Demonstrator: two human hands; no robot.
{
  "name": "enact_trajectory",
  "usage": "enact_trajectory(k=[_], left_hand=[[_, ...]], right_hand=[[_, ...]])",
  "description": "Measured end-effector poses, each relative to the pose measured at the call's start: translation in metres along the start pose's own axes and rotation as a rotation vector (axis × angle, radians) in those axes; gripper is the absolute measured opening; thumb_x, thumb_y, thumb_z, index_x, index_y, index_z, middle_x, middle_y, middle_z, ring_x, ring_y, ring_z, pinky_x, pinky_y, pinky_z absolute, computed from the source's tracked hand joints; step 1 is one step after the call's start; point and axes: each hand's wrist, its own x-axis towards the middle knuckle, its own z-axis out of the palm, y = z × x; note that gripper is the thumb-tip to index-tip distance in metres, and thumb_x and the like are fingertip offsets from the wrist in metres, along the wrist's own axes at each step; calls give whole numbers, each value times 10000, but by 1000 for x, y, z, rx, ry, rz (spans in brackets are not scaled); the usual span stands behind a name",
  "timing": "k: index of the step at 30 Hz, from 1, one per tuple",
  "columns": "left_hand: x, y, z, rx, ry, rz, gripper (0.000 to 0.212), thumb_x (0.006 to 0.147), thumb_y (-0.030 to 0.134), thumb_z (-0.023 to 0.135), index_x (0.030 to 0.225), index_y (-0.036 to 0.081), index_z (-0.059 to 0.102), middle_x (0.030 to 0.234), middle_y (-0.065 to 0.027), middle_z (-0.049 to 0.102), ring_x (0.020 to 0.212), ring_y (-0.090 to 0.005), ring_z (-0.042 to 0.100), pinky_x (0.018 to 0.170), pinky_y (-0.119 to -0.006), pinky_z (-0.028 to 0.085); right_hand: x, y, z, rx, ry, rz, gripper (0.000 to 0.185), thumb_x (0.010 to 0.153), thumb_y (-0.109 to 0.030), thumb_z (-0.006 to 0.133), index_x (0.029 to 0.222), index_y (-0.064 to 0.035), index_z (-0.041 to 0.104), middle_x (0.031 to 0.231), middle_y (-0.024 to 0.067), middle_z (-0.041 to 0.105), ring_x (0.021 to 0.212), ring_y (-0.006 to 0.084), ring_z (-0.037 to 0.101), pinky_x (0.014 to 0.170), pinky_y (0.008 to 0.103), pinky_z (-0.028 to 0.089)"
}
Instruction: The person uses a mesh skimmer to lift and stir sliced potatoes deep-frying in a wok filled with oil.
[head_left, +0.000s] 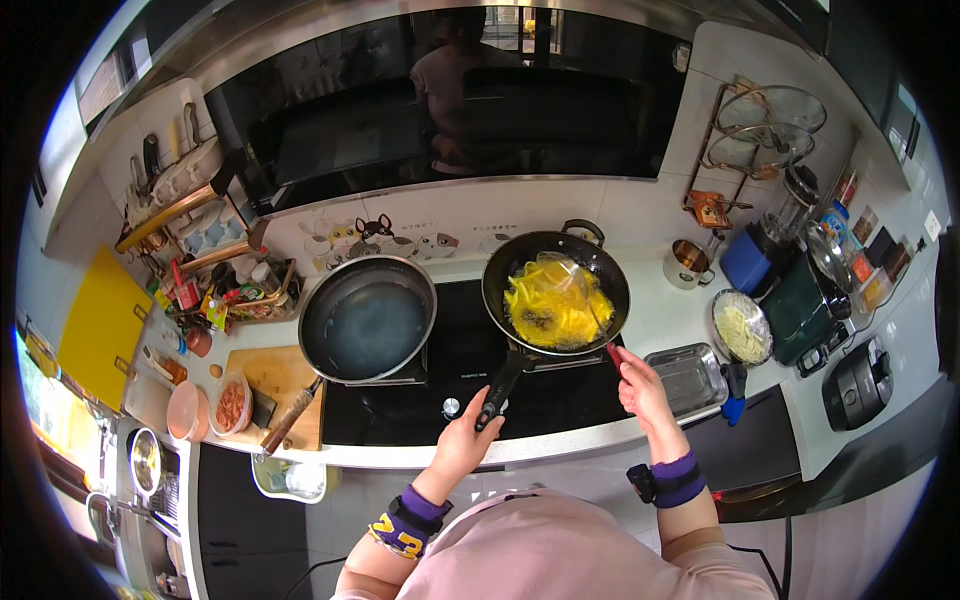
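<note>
A dark wok (491, 289) on the right burner holds yellow strips of food (555, 304) in bubbling oil. My left hand (469, 439) grips the wok's black handle (502, 390). In my right hand (641, 386) is the red end of a utensil (615, 356) at the wok's near rim; a round strainer or ladle head (562, 277) lies over the food, and whether it belongs to this utensil is partly hidden. On the left burner stands a frying pan (367, 322) with clear liquid, its wooden handle (292, 420) pointing towards the counter's edge.
At left, a wooden cutting board (304, 367) bears a bowl of ground meat (231, 405). To the right are a metal tray (686, 375), a bowl of pale shreds (741, 326), a metal cup (686, 262) and a blue-based blender (750, 259). Below the counter's edge hangs a bin (289, 476).
</note>
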Motion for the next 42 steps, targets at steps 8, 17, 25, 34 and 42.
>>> enact_trajectory(k=[8,17,25,34,42], left_hand=[[0,3,1,8,5,14,608,927,232,637,1463,80,394,774,-82,698,658,-202,660,634,-308,516],[0,0,4,-12,18,21,592,931,205,628,1464,87,399,763,-63,697,596,-135,629,590,-269,507],[1,-1,5,-39,7,8,585,940,188,624,1472,92,398,764,-46,684,645,-107,633,592,-253,506],[0,1,4,-69,6,-13,595,939,174,632,1477,87,393,759,-41,675,650,-96,622,585,-245,501],[-1,5,4,-55,3,-13,577,939,165,628,1463,75,405,760,-38,675,646,-88,615,577,-242,496]], right_hand=[[27,-5,-22,-4,92,-134,449,998,-220,561,1431,-152,469,574,-76,403,441,31,356,390,198,259],[6,11,-2,25,5,3,451,1007,-222,527,1444,-142,448,604,-64,404,452,38,350,398,207,269],[6,-2,-12,-6,87,-136,454,1008,-206,532,1449,-138,450,615,-70,403,464,21,360,398,192,267],[-4,-7,-22,231,-64,198,424,1045,-283,406,1469,-289,404,602,-82,349,468,33,297,407,184,238],[-8,18,-28,715,-373,502,326,1044,-304,413,1352,-350,507,599,-93,307,498,27,276,438,171,250]])
